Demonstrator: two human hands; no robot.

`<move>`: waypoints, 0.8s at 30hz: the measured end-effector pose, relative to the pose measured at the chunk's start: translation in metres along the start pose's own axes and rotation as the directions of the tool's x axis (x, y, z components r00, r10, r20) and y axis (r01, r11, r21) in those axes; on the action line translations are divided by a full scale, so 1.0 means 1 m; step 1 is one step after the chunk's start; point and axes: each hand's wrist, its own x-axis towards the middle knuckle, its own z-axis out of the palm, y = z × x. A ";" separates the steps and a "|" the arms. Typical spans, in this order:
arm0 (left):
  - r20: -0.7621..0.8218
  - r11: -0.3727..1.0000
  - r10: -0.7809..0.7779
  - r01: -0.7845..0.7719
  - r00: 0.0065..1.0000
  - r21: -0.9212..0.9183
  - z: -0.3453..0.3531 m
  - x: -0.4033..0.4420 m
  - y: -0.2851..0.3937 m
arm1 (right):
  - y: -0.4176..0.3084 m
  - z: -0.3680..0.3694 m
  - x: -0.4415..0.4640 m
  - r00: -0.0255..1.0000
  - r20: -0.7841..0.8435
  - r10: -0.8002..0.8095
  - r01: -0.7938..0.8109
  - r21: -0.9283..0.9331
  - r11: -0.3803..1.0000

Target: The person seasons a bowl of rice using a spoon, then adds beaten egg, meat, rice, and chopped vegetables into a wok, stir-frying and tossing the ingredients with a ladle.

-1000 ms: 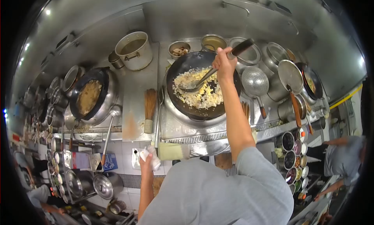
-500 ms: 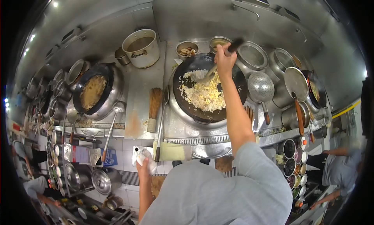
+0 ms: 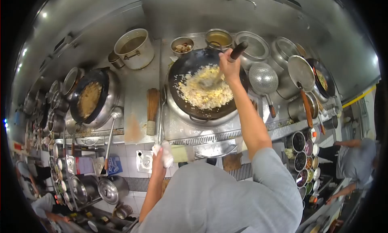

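My right hand (image 3: 230, 66) is closed around the dark handle of a wok spatula (image 3: 239, 50) above the right side of a large black wok (image 3: 193, 113). The spatula's metal head is blurred by motion among the fried rice with egg (image 3: 202, 91). Over the counter's front edge, my left hand (image 3: 157, 163) is closed on a bunched white cloth (image 3: 165, 153). The cloth overlaps the lower end of a long-handled ladle (image 3: 161, 126) that lies left of the wok; whether my fingers grip that handle too is hidden.
A bamboo wok brush (image 3: 152, 112) lies left of the ladle. A perforated skimmer (image 3: 263, 78) sits right of the wok. Behind are a tall pot (image 3: 135, 57) and bowls. A second wok (image 3: 103, 108) stands left. Ingredient tubs (image 3: 300, 160) and a person (image 3: 357, 162) are at right.
My left hand has brought the white cloth up and right, onto the ladle's handle end. The spatula has moved through the rice, spreading it. The whole view has shifted slightly.
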 end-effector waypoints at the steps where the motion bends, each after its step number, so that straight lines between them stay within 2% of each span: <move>1: 0.092 0.994 -0.077 0.083 0.993 -0.068 0.010 0.012 -0.003 | -0.028 -0.009 0.002 0.989 0.118 0.093 -0.121 0.254 0.960; 3: 0.138 0.974 -0.180 0.196 0.974 -0.110 0.055 0.025 0.008 | -0.083 -0.020 -0.010 0.991 0.007 0.132 -0.123 0.426 0.896; 4: 0.192 0.965 -0.209 0.234 0.959 -0.121 0.067 0.046 0.005 | -0.087 -0.017 -0.018 0.988 -0.103 0.113 -0.066 0.379 0.923; 5: 0.235 0.950 -0.251 0.285 0.939 -0.124 0.071 0.066 -0.005 | -0.068 -0.012 -0.024 0.966 -0.049 0.252 -0.237 0.206 0.949; 7: 0.306 0.947 -0.226 0.282 0.925 -0.154 0.103 0.108 -0.015 | -0.055 -0.022 -0.016 0.979 0.155 0.135 -0.182 0.352 0.918; 8: 0.331 0.949 -0.226 0.284 0.916 -0.139 0.120 0.112 -0.006 | -0.069 -0.031 -0.015 0.980 0.093 0.178 -0.200 0.359 0.912; 9: 0.316 0.935 -0.288 0.336 0.904 -0.111 0.142 0.117 0.004 | -0.084 -0.040 -0.018 0.997 -0.013 0.071 -0.064 0.313 0.948; 11: 0.306 0.912 -0.360 0.402 0.881 -0.084 0.172 0.127 0.006 | -0.070 -0.050 -0.025 0.981 -0.193 0.012 -0.004 0.041 0.999; 12: 0.214 0.914 -0.388 0.404 0.896 -0.038 0.169 0.131 -0.001 | -0.031 -0.058 -0.024 0.998 -0.068 0.009 -0.010 -0.007 1.000; 13: 0.124 0.917 -0.396 0.399 0.910 0.003 0.167 0.132 -0.006 | -0.049 -0.064 -0.020 0.989 0.088 0.115 -0.135 0.275 0.952; 15: 0.115 0.910 -0.404 0.411 0.908 -0.049 0.176 0.133 -0.001 | -0.080 -0.071 -0.026 0.977 -0.066 0.201 -0.164 0.362 0.918; 16: 0.187 0.927 -0.358 0.373 0.915 -0.048 0.176 0.155 -0.010 | -0.105 -0.070 -0.035 0.976 -0.110 0.189 -0.128 0.414 0.901; 17: 0.244 0.937 -0.325 0.345 0.914 -0.044 0.167 0.172 -0.025 | -0.091 -0.066 -0.042 0.966 -0.192 0.172 -0.090 0.375 0.923; 18: 0.340 0.908 -0.377 0.416 0.861 -0.047 0.155 0.193 -0.038 | -0.074 -0.052 -0.052 0.960 -0.145 0.238 -0.164 0.396 0.903; 19: 0.366 0.933 -0.348 0.356 0.863 0.048 0.149 0.212 -0.060 | -0.056 -0.040 -0.047 0.951 -0.111 0.288 -0.220 0.412 0.884; 20: 0.269 0.932 -0.362 0.356 0.893 0.072 0.156 0.184 -0.053 | -0.041 -0.038 -0.040 0.956 -0.044 0.288 -0.251 0.377 0.891; 21: 0.177 0.931 -0.366 0.355 0.914 0.092 0.173 0.144 -0.029 | -0.040 -0.033 -0.032 0.964 -0.044 0.263 -0.202 0.523 0.828; 23: 0.127 0.940 -0.340 0.340 0.932 0.026 0.182 0.080 0.003 | -0.090 -0.036 -0.033 0.971 -0.050 0.233 -0.150 0.635 0.758; 24: 0.149 0.941 -0.330 0.338 0.932 -0.027 0.184 0.068 0.010 | -0.107 -0.034 -0.045 0.970 -0.049 0.236 -0.154 0.628 0.763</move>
